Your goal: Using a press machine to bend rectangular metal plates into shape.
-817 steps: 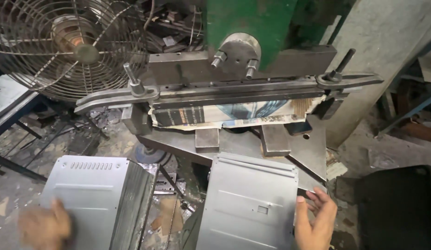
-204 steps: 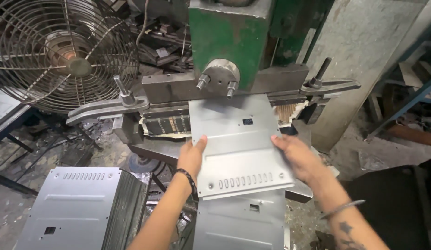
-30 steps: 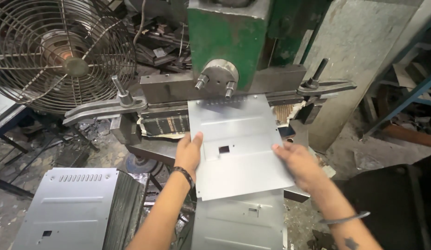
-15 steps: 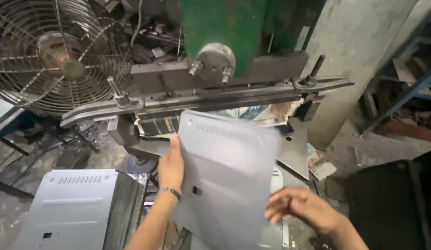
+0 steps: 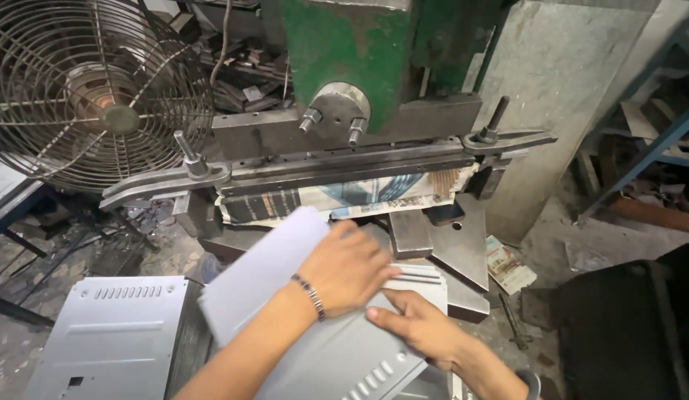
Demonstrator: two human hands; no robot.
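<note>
Holding grey sheet (image 5: pixel 263 281) tilted below press (image 5: pixel 374 67): left hand (image 5: pixel 344 267) flat on top, right hand (image 5: pixel 418 330) gripping edge underneath; stack (image 5: pixel 107 333) left.

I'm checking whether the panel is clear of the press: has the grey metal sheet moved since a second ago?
Yes. The grey metal sheet has come out from under the green press head toward the person, both hands on it, now tilted over the stack below.

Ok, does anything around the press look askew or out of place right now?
The grey metal sheet under the left hand lies tilted, crosswise over the slotted panel that the right hand touches. Crumpled printed paper is wedged under the press bar, an odd packing.
</note>
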